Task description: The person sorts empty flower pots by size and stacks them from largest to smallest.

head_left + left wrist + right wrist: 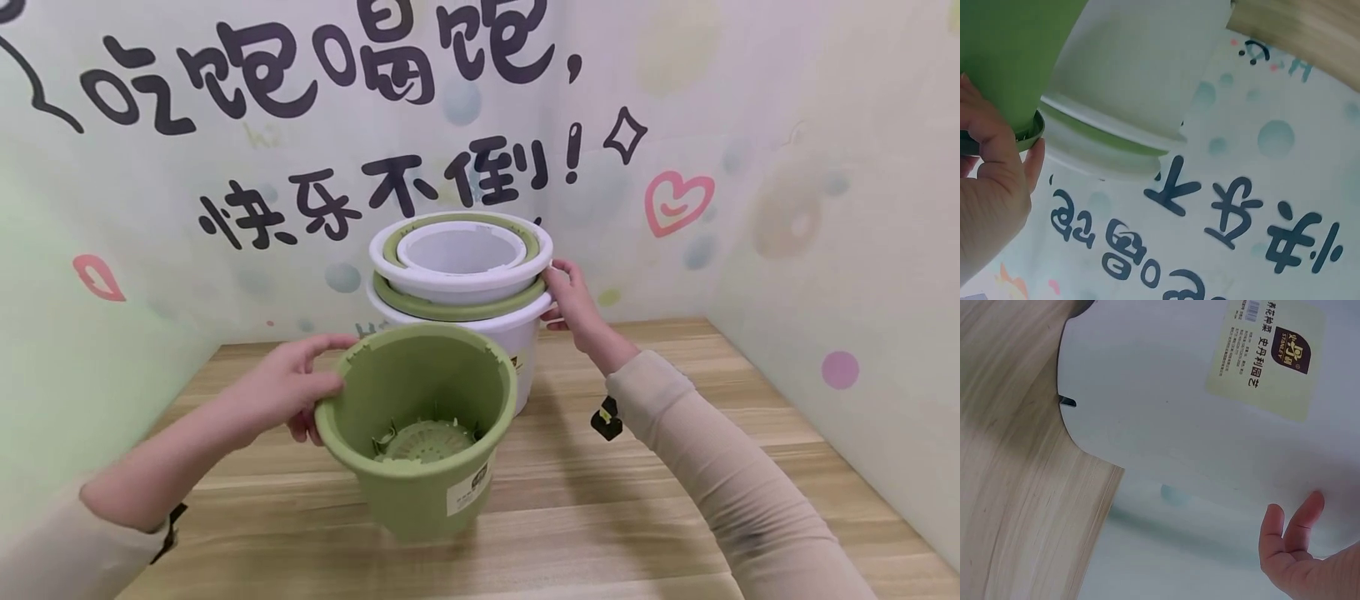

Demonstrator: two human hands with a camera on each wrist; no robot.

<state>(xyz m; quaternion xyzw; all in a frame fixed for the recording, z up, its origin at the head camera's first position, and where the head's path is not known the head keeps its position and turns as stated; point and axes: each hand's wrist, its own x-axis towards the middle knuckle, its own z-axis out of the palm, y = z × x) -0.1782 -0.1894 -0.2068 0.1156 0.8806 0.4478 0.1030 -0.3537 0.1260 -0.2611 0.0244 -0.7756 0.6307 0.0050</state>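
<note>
My left hand (281, 387) grips the rim of a green flower pot (423, 492), thumb and fingers on either side of it. The pot tilts toward me, showing its slotted bottom and small prongs inside; a pale label is on its outer wall. Behind it stands a stack of nested pots, a large white flower pot (525, 354) lowest, a green rim (465, 310) above, then a smaller white pot (461, 287) with green and white rims inside. My right hand (581, 312) holds the right side of the stack at the large white pot's rim, fingertips (1315, 501) bent against its wall.
The stack rests on a wood-grain table (637, 500). Close behind is a pale wall (600, 67) with large dark lettering and coloured spots, and side walls stand at left and right. A black wrist device (606, 419) shows under the right sleeve.
</note>
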